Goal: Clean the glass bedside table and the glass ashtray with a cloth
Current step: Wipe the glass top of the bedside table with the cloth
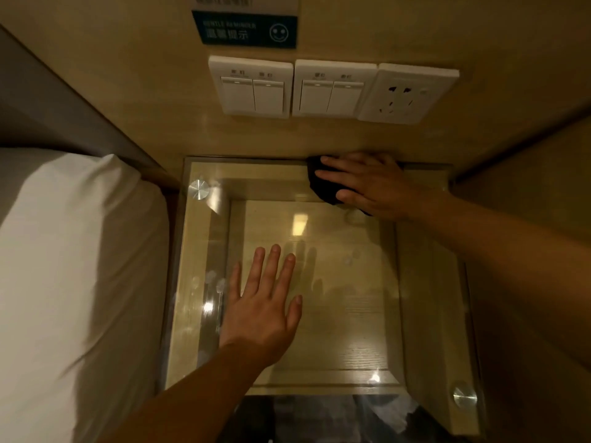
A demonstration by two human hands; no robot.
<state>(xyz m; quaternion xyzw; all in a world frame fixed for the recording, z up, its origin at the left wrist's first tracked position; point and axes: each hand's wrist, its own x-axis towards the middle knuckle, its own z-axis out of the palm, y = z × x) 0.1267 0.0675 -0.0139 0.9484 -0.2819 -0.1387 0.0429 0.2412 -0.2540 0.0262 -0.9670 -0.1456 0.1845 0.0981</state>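
Observation:
The glass bedside table [348, 302] fills the middle of the view, its clear top showing a wooden shelf beneath and smudges near the left edge. My right hand [371, 183] presses flat on a dark cloth [324, 187] at the table's far right corner, against the wall. My left hand [262, 302] lies flat on the glass, fingers spread, holding nothing. No ashtray is in view.
A bed with a white pillow [73, 260] borders the table on the left. Two switch plates [251, 86] and a socket [407, 92] are on the wooden wall behind. Round metal fittings [199, 189] sit at the glass corners. A wooden panel [527, 199] closes the right side.

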